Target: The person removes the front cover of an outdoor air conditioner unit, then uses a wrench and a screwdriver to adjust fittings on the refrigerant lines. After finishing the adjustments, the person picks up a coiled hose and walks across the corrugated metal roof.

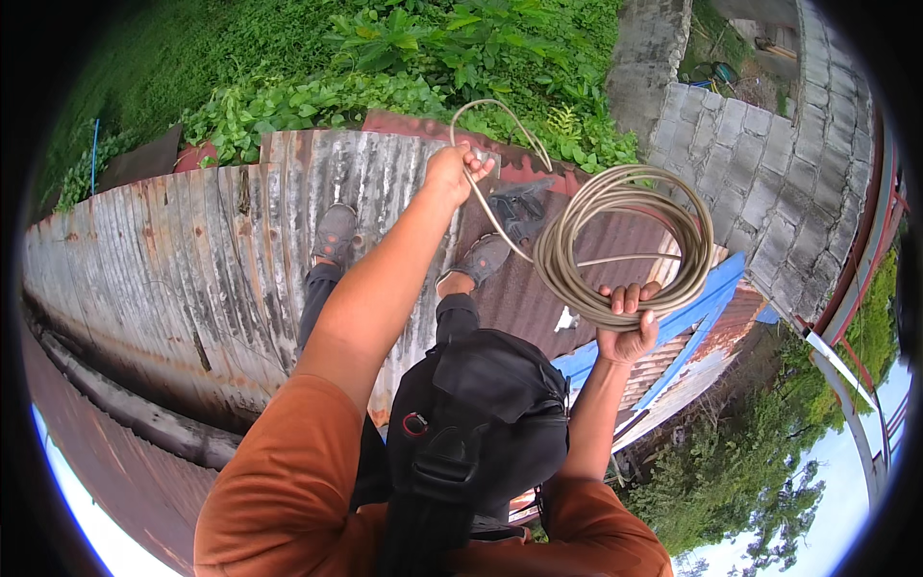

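A coil of beige-grey cable (550,252) hangs in several round loops from my right hand (629,322), whose fingers wrap around its lower edge. Out in front, toward the far edge of the roof, my left hand (456,175) is closed on the cable's free end length. From that hand one strand slants down to the coil, and the loose tip arcs up and over to the right. Between the coil and my foot lies a dark bag-like item (519,210), partly hidden by the cable.
I stand on rusty corrugated metal roofing (192,260) in grey shoes (335,233). A black bag (481,413) hangs at my chest. Green plants (385,67) grow beyond the roof's far edge. To the right are a block wall (769,183) and a blue-painted board (711,293).
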Demonstrator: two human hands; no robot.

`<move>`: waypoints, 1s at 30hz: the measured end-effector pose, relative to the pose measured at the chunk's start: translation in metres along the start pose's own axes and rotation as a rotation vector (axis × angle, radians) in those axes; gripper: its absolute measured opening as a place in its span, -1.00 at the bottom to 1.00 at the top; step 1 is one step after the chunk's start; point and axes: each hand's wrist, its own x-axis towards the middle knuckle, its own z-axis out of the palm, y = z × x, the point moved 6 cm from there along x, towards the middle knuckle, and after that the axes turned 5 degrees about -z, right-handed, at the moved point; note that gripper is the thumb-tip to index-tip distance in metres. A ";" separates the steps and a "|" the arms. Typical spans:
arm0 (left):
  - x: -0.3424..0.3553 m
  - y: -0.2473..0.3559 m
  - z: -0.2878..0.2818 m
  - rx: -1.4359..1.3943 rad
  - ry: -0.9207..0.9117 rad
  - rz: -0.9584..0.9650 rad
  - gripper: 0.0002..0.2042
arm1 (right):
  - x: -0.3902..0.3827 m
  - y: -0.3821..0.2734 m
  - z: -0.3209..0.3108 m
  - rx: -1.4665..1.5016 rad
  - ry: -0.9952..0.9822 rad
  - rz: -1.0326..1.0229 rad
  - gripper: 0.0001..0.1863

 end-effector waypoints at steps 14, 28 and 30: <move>-0.009 -0.126 -0.034 2.050 -0.113 0.274 -0.47 | 0.038 -0.131 0.044 0.126 0.107 -0.561 -0.51; -0.180 0.043 0.136 1.001 -0.409 0.748 -0.82 | 0.061 -0.111 0.172 -0.014 -1.023 0.278 -0.67; -0.297 0.084 0.159 1.195 -0.483 1.597 -0.85 | 0.063 -0.101 0.179 -0.398 -0.372 0.349 -0.50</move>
